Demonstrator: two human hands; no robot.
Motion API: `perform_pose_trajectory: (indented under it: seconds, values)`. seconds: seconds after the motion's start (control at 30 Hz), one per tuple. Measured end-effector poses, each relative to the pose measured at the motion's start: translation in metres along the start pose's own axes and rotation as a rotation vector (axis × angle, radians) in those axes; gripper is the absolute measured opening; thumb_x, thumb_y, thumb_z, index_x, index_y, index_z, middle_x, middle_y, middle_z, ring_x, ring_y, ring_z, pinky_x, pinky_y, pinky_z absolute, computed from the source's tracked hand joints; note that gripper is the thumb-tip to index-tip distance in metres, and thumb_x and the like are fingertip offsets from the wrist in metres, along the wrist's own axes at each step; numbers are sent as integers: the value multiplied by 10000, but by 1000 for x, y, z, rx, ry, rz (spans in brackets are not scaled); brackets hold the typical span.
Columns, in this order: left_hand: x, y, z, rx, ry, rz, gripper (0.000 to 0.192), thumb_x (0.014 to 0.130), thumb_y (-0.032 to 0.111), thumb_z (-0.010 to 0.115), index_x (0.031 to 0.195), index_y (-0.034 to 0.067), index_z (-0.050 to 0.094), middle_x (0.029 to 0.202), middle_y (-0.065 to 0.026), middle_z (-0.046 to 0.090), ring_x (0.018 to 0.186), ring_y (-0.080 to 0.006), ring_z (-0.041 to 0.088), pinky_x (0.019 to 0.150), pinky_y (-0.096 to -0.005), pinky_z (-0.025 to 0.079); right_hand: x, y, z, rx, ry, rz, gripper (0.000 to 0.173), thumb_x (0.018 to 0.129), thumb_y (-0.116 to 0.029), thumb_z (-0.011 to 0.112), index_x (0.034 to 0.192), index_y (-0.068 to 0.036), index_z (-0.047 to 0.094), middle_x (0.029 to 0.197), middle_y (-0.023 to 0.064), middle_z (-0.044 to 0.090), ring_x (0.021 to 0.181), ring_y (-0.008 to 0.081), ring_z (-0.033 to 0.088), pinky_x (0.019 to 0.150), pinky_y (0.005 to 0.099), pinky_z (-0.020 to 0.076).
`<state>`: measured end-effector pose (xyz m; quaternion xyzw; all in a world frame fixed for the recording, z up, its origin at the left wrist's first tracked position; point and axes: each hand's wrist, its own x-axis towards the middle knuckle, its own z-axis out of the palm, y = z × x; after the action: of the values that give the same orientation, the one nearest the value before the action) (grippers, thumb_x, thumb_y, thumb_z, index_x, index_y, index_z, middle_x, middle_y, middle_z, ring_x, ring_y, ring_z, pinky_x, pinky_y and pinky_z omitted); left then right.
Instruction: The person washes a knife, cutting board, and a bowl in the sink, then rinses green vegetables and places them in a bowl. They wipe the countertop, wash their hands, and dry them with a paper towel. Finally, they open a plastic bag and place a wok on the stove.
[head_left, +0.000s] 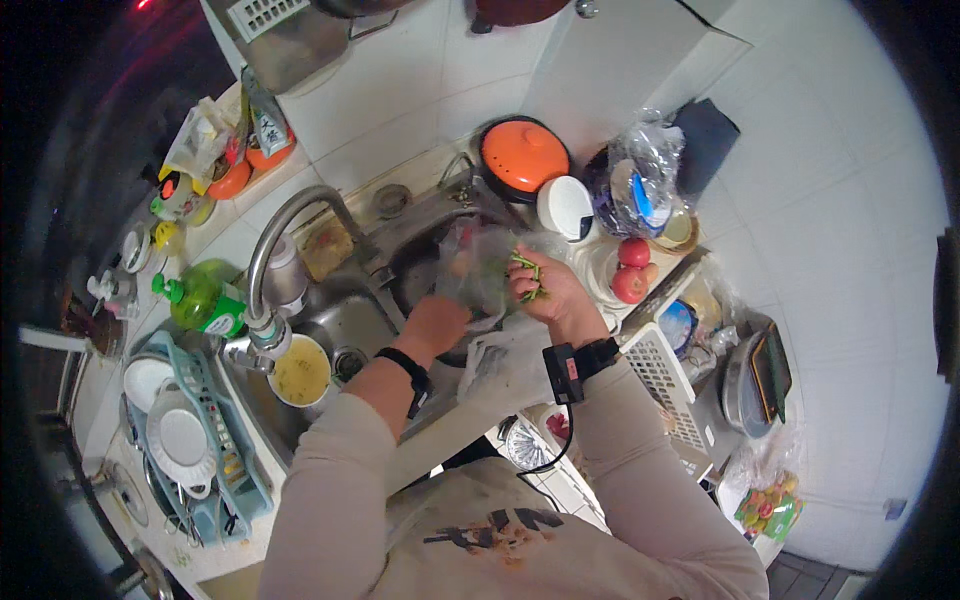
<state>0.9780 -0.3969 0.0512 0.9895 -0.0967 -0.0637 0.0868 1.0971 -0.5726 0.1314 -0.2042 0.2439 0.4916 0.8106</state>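
Observation:
My right hand (549, 289) is closed around a bunch of thin green stems (528, 276) above the right side of the sink. My left hand (436, 324) is beside a clear plastic bag (476, 262), its fingers at the bag's lower edge; whether they grip it is hard to tell. The bag hangs over the dark right sink basin (409, 270), with something reddish and green showing through. Below my right hand, a whitish plastic bag (506, 364) lies over the sink's front edge. In the left steel basin stands a white bowl (299, 370) of yellowish liquid with small bits in it.
The curved faucet (259, 277) arches over the left basin. A green soap bottle (202, 300) and blue dish rack (214, 442) stand left. An orange-lidded pot (525, 156), white container (564, 208) and tomatoes (630, 285) are at the right. A white perforated basket (664, 382) is beside my right forearm.

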Motion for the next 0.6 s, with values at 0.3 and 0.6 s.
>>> perform_pose_trajectory:
  seconds: [0.3, 0.6]
  values:
    - [13, -17, -89, -1198, 327, -167, 599, 881, 343, 570, 1407, 125, 386, 846, -97, 646, 779, -240, 581, 735, -364, 458, 49, -11, -50, -111, 77, 76, 136, 901, -127, 588, 987, -62, 505, 722, 38, 525, 596, 105, 490, 556, 300, 456]
    - [-26, 27, -107, -662, 215, -216, 353, 831, 189, 518, 1157, 59, 484, 1043, -209, 617, 919, -395, 609, 746, -490, 504, 81, -32, -26, -1558, 22, -115, 416, 777, -232, 709, 1135, -65, 578, 1039, 72, 637, 983, 217, 598, 869, 368, 466]
